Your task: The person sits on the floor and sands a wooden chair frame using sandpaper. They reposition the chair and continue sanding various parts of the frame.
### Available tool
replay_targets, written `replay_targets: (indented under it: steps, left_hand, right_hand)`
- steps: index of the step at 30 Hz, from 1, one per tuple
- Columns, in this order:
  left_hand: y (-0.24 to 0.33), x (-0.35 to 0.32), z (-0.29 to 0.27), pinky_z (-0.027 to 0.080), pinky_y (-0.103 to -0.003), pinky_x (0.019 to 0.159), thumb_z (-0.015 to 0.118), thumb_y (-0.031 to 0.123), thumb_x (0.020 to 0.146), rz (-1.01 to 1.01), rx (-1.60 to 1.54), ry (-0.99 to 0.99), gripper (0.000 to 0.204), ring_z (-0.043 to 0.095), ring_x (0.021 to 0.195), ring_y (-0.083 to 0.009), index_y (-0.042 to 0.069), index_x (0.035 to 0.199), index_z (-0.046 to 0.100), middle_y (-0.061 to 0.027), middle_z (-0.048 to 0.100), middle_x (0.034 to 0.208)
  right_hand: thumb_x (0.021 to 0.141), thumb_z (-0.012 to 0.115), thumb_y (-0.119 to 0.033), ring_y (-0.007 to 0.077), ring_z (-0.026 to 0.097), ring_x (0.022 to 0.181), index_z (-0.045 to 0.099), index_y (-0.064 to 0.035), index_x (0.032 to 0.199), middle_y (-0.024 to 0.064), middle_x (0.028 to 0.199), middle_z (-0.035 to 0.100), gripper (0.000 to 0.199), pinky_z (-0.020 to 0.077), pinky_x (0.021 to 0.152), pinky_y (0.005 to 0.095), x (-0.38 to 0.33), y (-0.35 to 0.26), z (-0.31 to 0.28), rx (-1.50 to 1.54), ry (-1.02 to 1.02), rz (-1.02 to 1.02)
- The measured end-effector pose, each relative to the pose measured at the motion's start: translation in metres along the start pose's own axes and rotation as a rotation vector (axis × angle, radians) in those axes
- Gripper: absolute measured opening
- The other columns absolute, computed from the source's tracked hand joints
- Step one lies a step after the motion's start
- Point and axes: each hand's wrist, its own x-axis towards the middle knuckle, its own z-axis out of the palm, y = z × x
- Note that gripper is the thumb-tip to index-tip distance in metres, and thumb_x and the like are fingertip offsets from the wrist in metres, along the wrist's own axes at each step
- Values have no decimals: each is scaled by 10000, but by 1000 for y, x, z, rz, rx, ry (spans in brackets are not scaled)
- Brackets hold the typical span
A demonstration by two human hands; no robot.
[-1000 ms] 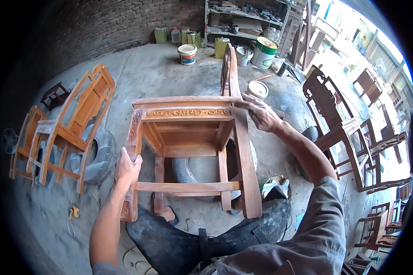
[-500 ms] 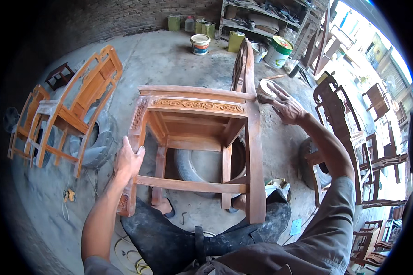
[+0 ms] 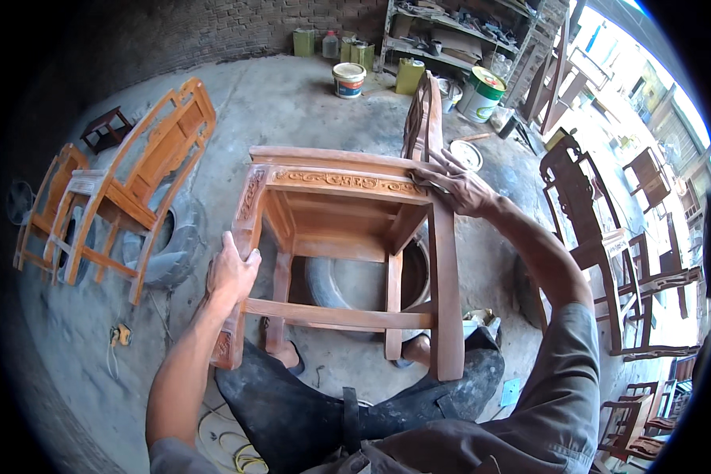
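A reddish-brown wooden chair (image 3: pixel 347 320) lies tipped in front of me, its underside and legs toward me and its backrest (image 3: pixel 425 118) at the far right. Carved scrollwork runs along its seat rail (image 3: pixel 344 180). My left hand (image 3: pixel 231 272) is wrapped round the left front leg, thumb on top. At the right end of the carved rail, my right hand (image 3: pixel 464 189) presses a thin brownish-grey piece, which looks like folded sandpaper (image 3: pixel 428 178), against the wood. The fingers partly hide that piece.
A tyre (image 3: pixel 321 283) lies beneath the chair. Orange-brown chairs (image 3: pixel 154 170) stand at the left beside another tyre (image 3: pixel 183 245); darker chairs (image 3: pixel 581 197) stand at the right. A white bucket (image 3: pixel 348 80), a round lid (image 3: pixel 466 156) and a shelf (image 3: pixel 450 59) are farther back.
My right hand has come left and down from beside the chair onto the end of the carved rail. My left hand keeps its grip on the leg.
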Motion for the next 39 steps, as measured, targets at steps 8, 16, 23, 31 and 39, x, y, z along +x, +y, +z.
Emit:
replay_targets:
  steps: [8,16,23,31,39]
  left_hand:
    - [-1,1,2,490,-543,876,647,327,873,-1,-29,-27,614,630,971,-504,-47,1284,386,-368,641,1002]
    - [1,2,3,482,-537,894,640,335,861,-16,-56,-19,607,624,994,-498,-25,1284,396,-350,642,1038]
    - [-6,5,9,487,-523,913,648,349,854,19,-47,19,686,620,1024,-494,-34,1351,371,-356,636,1076]
    - [6,3,10,489,-543,899,647,350,849,11,-43,-14,641,627,990,-505,-26,1298,386,-364,641,1021]
    - [-10,1,3,481,-543,916,632,354,851,22,-60,17,632,623,1007,-509,-30,1288,384,-373,635,1042]
  right_hand:
    - [847,523,22,320,408,1404,451,-116,1457,205,1439,491,629,285,1185,480,43,-16,22,100,177,-46]
    - [971,631,-249,131,653,897,653,-11,1168,71,1021,709,310,528,749,301,37,-24,10,1180,667,791]
    - [816,636,-149,217,614,1005,708,-146,1030,25,1101,671,226,425,877,381,31,-40,26,-239,258,225]
    - [916,607,-192,254,600,1135,681,-113,1121,71,1173,656,232,507,917,407,108,-72,88,225,565,456]
    - [937,554,-125,213,689,942,639,-84,1145,83,1050,697,228,567,814,354,157,-97,78,-58,183,383]
